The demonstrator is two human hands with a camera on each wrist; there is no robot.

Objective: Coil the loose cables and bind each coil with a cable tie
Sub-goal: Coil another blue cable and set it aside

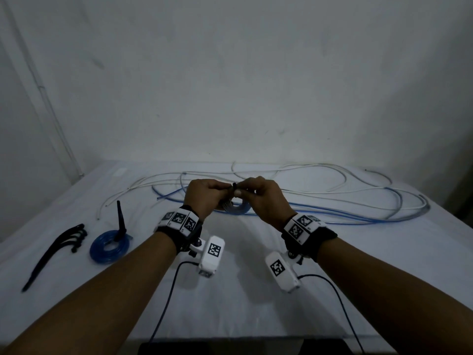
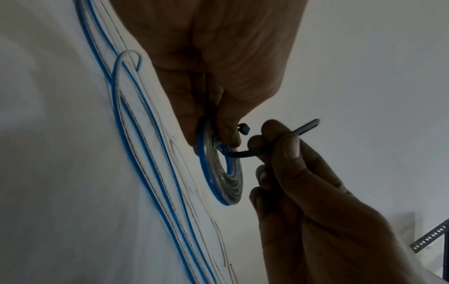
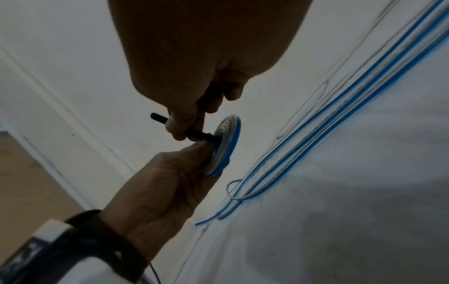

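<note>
The left hand [image 2: 218, 67] is pinching a small blue cable coil [image 2: 224, 178] above the table [image 1: 243, 290]; the right hand [image 2: 303, 182] is gripping a black cable tie [image 2: 239, 154] threaded through its centre. Light and springy, the coil is probably best pinched across all its turns.

Glossy translucent plastic on coil [image 2: 224, 173], blue-edged. Matt black plastic on tie [image 2: 245, 153]. Smooth white cloth over table [image 1: 230, 303], lower frame. Perforated grey metal on strip [image 2: 430, 238], lower right.
</note>
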